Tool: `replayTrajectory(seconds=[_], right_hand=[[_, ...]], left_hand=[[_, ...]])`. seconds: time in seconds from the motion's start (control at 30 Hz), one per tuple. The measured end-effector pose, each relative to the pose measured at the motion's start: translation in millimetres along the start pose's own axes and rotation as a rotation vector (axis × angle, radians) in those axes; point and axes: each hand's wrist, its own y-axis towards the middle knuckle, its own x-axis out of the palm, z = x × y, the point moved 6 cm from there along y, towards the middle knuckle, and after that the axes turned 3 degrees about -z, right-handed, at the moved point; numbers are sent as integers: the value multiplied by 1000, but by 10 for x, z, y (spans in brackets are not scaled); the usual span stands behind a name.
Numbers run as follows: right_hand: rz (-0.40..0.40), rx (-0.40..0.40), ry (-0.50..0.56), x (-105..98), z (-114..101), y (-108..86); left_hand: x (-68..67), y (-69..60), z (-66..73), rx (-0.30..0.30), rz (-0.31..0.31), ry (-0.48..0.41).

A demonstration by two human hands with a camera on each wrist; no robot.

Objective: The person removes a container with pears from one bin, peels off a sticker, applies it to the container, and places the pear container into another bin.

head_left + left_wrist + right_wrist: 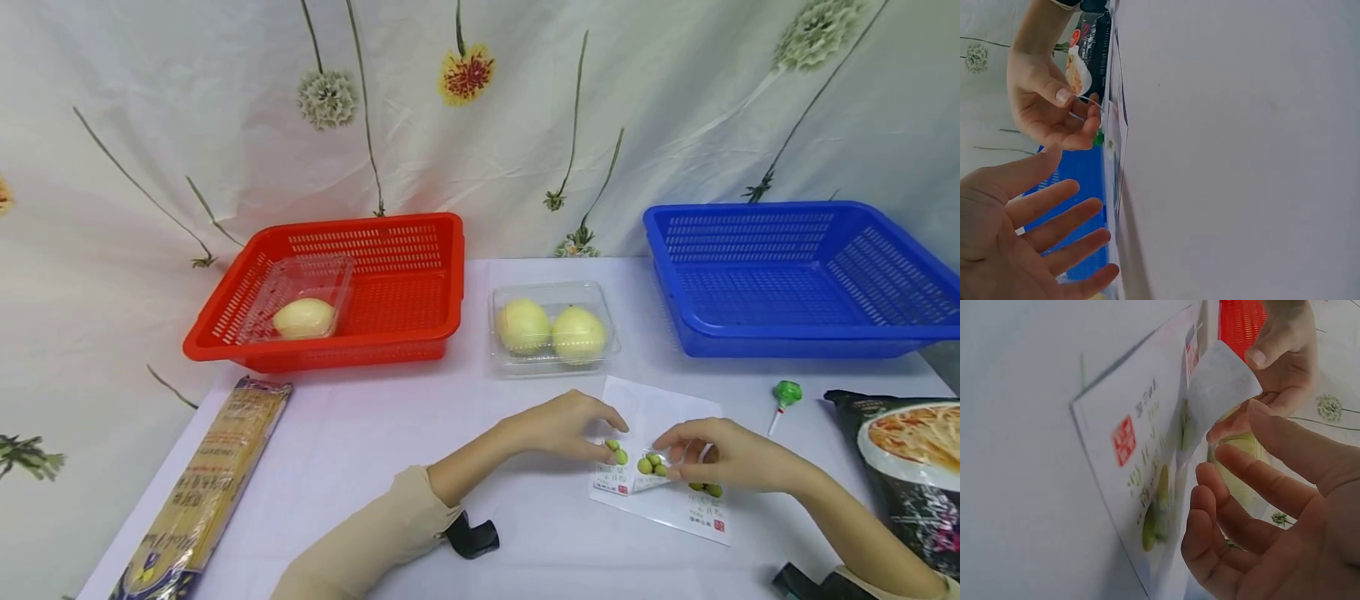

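A white sheet of labels (660,402) printed with green fruit and red stamps lies at the table's front right. One label (651,468) is partly lifted, curling up with its white back (1219,387) toward the right wrist view. My right hand (723,454) holds that label's corner at the thumb tip, its other fingers bent. Over the sheet's left side hovers my left hand (566,425), its fingers spread and straight in the left wrist view, holding nothing. Behind the sheet stands a clear clamshell box (551,364) with two pale yellow fruits (577,333).
At the back left, a red basket (405,337) contains another clear box with a pale fruit (303,318). A blue basket (795,333) stands at the back right. A green lollipop (787,392), a black noodle bag (911,467) and a long noodle pack (213,475) lie around.
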Motion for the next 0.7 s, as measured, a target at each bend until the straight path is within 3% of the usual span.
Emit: replayTrajectory(seconds=[0.17, 0.33, 0.5, 0.7], right_hand=[[-38, -75, -9, 101, -30, -34], [-67, -163, -38, 138, -114, -60], [-15, -141, -59, 135, -123, -59], [31, -131, -73, 122, -125, -45]], left_hand=[[96, 82, 50, -28, -127, 87], [148, 89, 109, -41, -195, 168], [179, 64, 127, -41, -229, 212], [205, 51, 129, -51, -237, 204]])
